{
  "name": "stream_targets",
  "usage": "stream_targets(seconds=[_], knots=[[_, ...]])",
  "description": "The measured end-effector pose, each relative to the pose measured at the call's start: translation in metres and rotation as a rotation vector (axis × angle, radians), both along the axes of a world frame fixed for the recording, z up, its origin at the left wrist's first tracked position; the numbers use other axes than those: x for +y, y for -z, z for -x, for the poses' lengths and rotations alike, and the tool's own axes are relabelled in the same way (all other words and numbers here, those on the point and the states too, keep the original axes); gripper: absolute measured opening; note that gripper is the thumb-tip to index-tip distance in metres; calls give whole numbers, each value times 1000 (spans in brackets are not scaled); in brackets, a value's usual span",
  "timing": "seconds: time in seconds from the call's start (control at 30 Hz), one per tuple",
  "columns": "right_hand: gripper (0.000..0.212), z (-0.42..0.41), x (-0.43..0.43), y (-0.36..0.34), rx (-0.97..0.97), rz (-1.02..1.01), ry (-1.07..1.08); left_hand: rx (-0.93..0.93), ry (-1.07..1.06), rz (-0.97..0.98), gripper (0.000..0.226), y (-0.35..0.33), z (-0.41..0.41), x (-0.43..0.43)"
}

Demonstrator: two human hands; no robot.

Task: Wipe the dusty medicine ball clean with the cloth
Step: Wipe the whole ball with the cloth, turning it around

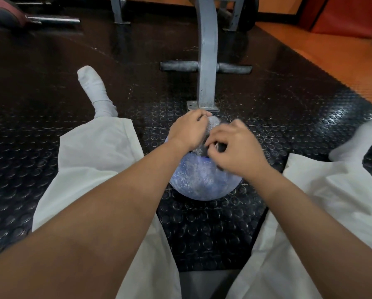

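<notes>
Item: medicine ball (202, 180), blue, dust-speckled, sitting on the black studded floor mat (137, 100) between the person's white-trousered legs, just in front of a grey machine post (206, 61). The left hand (188, 131) is lying curled over the ball's top; whether it is gripping anything cannot be told. The right hand (237, 147), close beside it, is pinching a dark cloth (204, 148) against the ball.

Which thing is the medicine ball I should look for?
Find the tall grey metal post bolted to the black studded floor mat. Right at its foot, between the person's white-trousered legs, sits the medicine ball. It is the only ball here, blue and speckled with pale dust.
</notes>
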State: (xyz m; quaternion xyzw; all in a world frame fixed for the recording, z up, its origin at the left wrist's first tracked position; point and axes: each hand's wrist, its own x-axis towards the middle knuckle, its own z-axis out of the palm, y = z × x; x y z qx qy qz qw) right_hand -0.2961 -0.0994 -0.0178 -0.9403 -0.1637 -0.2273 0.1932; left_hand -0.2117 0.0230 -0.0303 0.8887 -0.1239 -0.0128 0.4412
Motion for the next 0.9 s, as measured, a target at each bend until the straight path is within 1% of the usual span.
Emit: stream_targets(seconds=[0.1,0.17,0.23,0.27,0.33,0.4,0.47,0.53,0.63,0.67,0.73,0.8,0.9], knots=[[18,-24,-15,-9,99,-194,221,-31,-9,-33,35,-2,1,-5],[17,-25,-17,-7,110,-261,268,-40,-3,-56,35,-3,0,-9],[17,-12,-11,-1,75,-266,227,-36,6,-64,35,-4,-2,-12],[16,-3,-5,3,38,-238,171,-32,12,-67,35,-5,-4,-13],[18,15,5,11,-16,-105,30,-22,25,-76,35,-5,-5,-14],[24,22,3,16,-38,-26,-58,-29,47,-90,35,-5,-4,-17],[21,18,-5,12,-36,-46,-64,-49,67,-103,36,-6,-1,-19],[15,9,-12,7,-1,-193,32,-60,65,-112,37,-7,1,-21],[19,-14,-22,0,104,-500,227,-57,48,-122,37,-8,1,-20],[19,-17,-24,-1,124,-539,262,-51,44,-120,37,-8,1,-20],[18,-16,-22,2,126,-518,275,-39,36,-104,36,-7,0,-19],[17,-3,-11,8,80,-417,241,-30,33,-90,35,-7,-2,-16],[18,22,2,22,-51,-175,19,-36,50,-77,35,-6,-1,-10]])
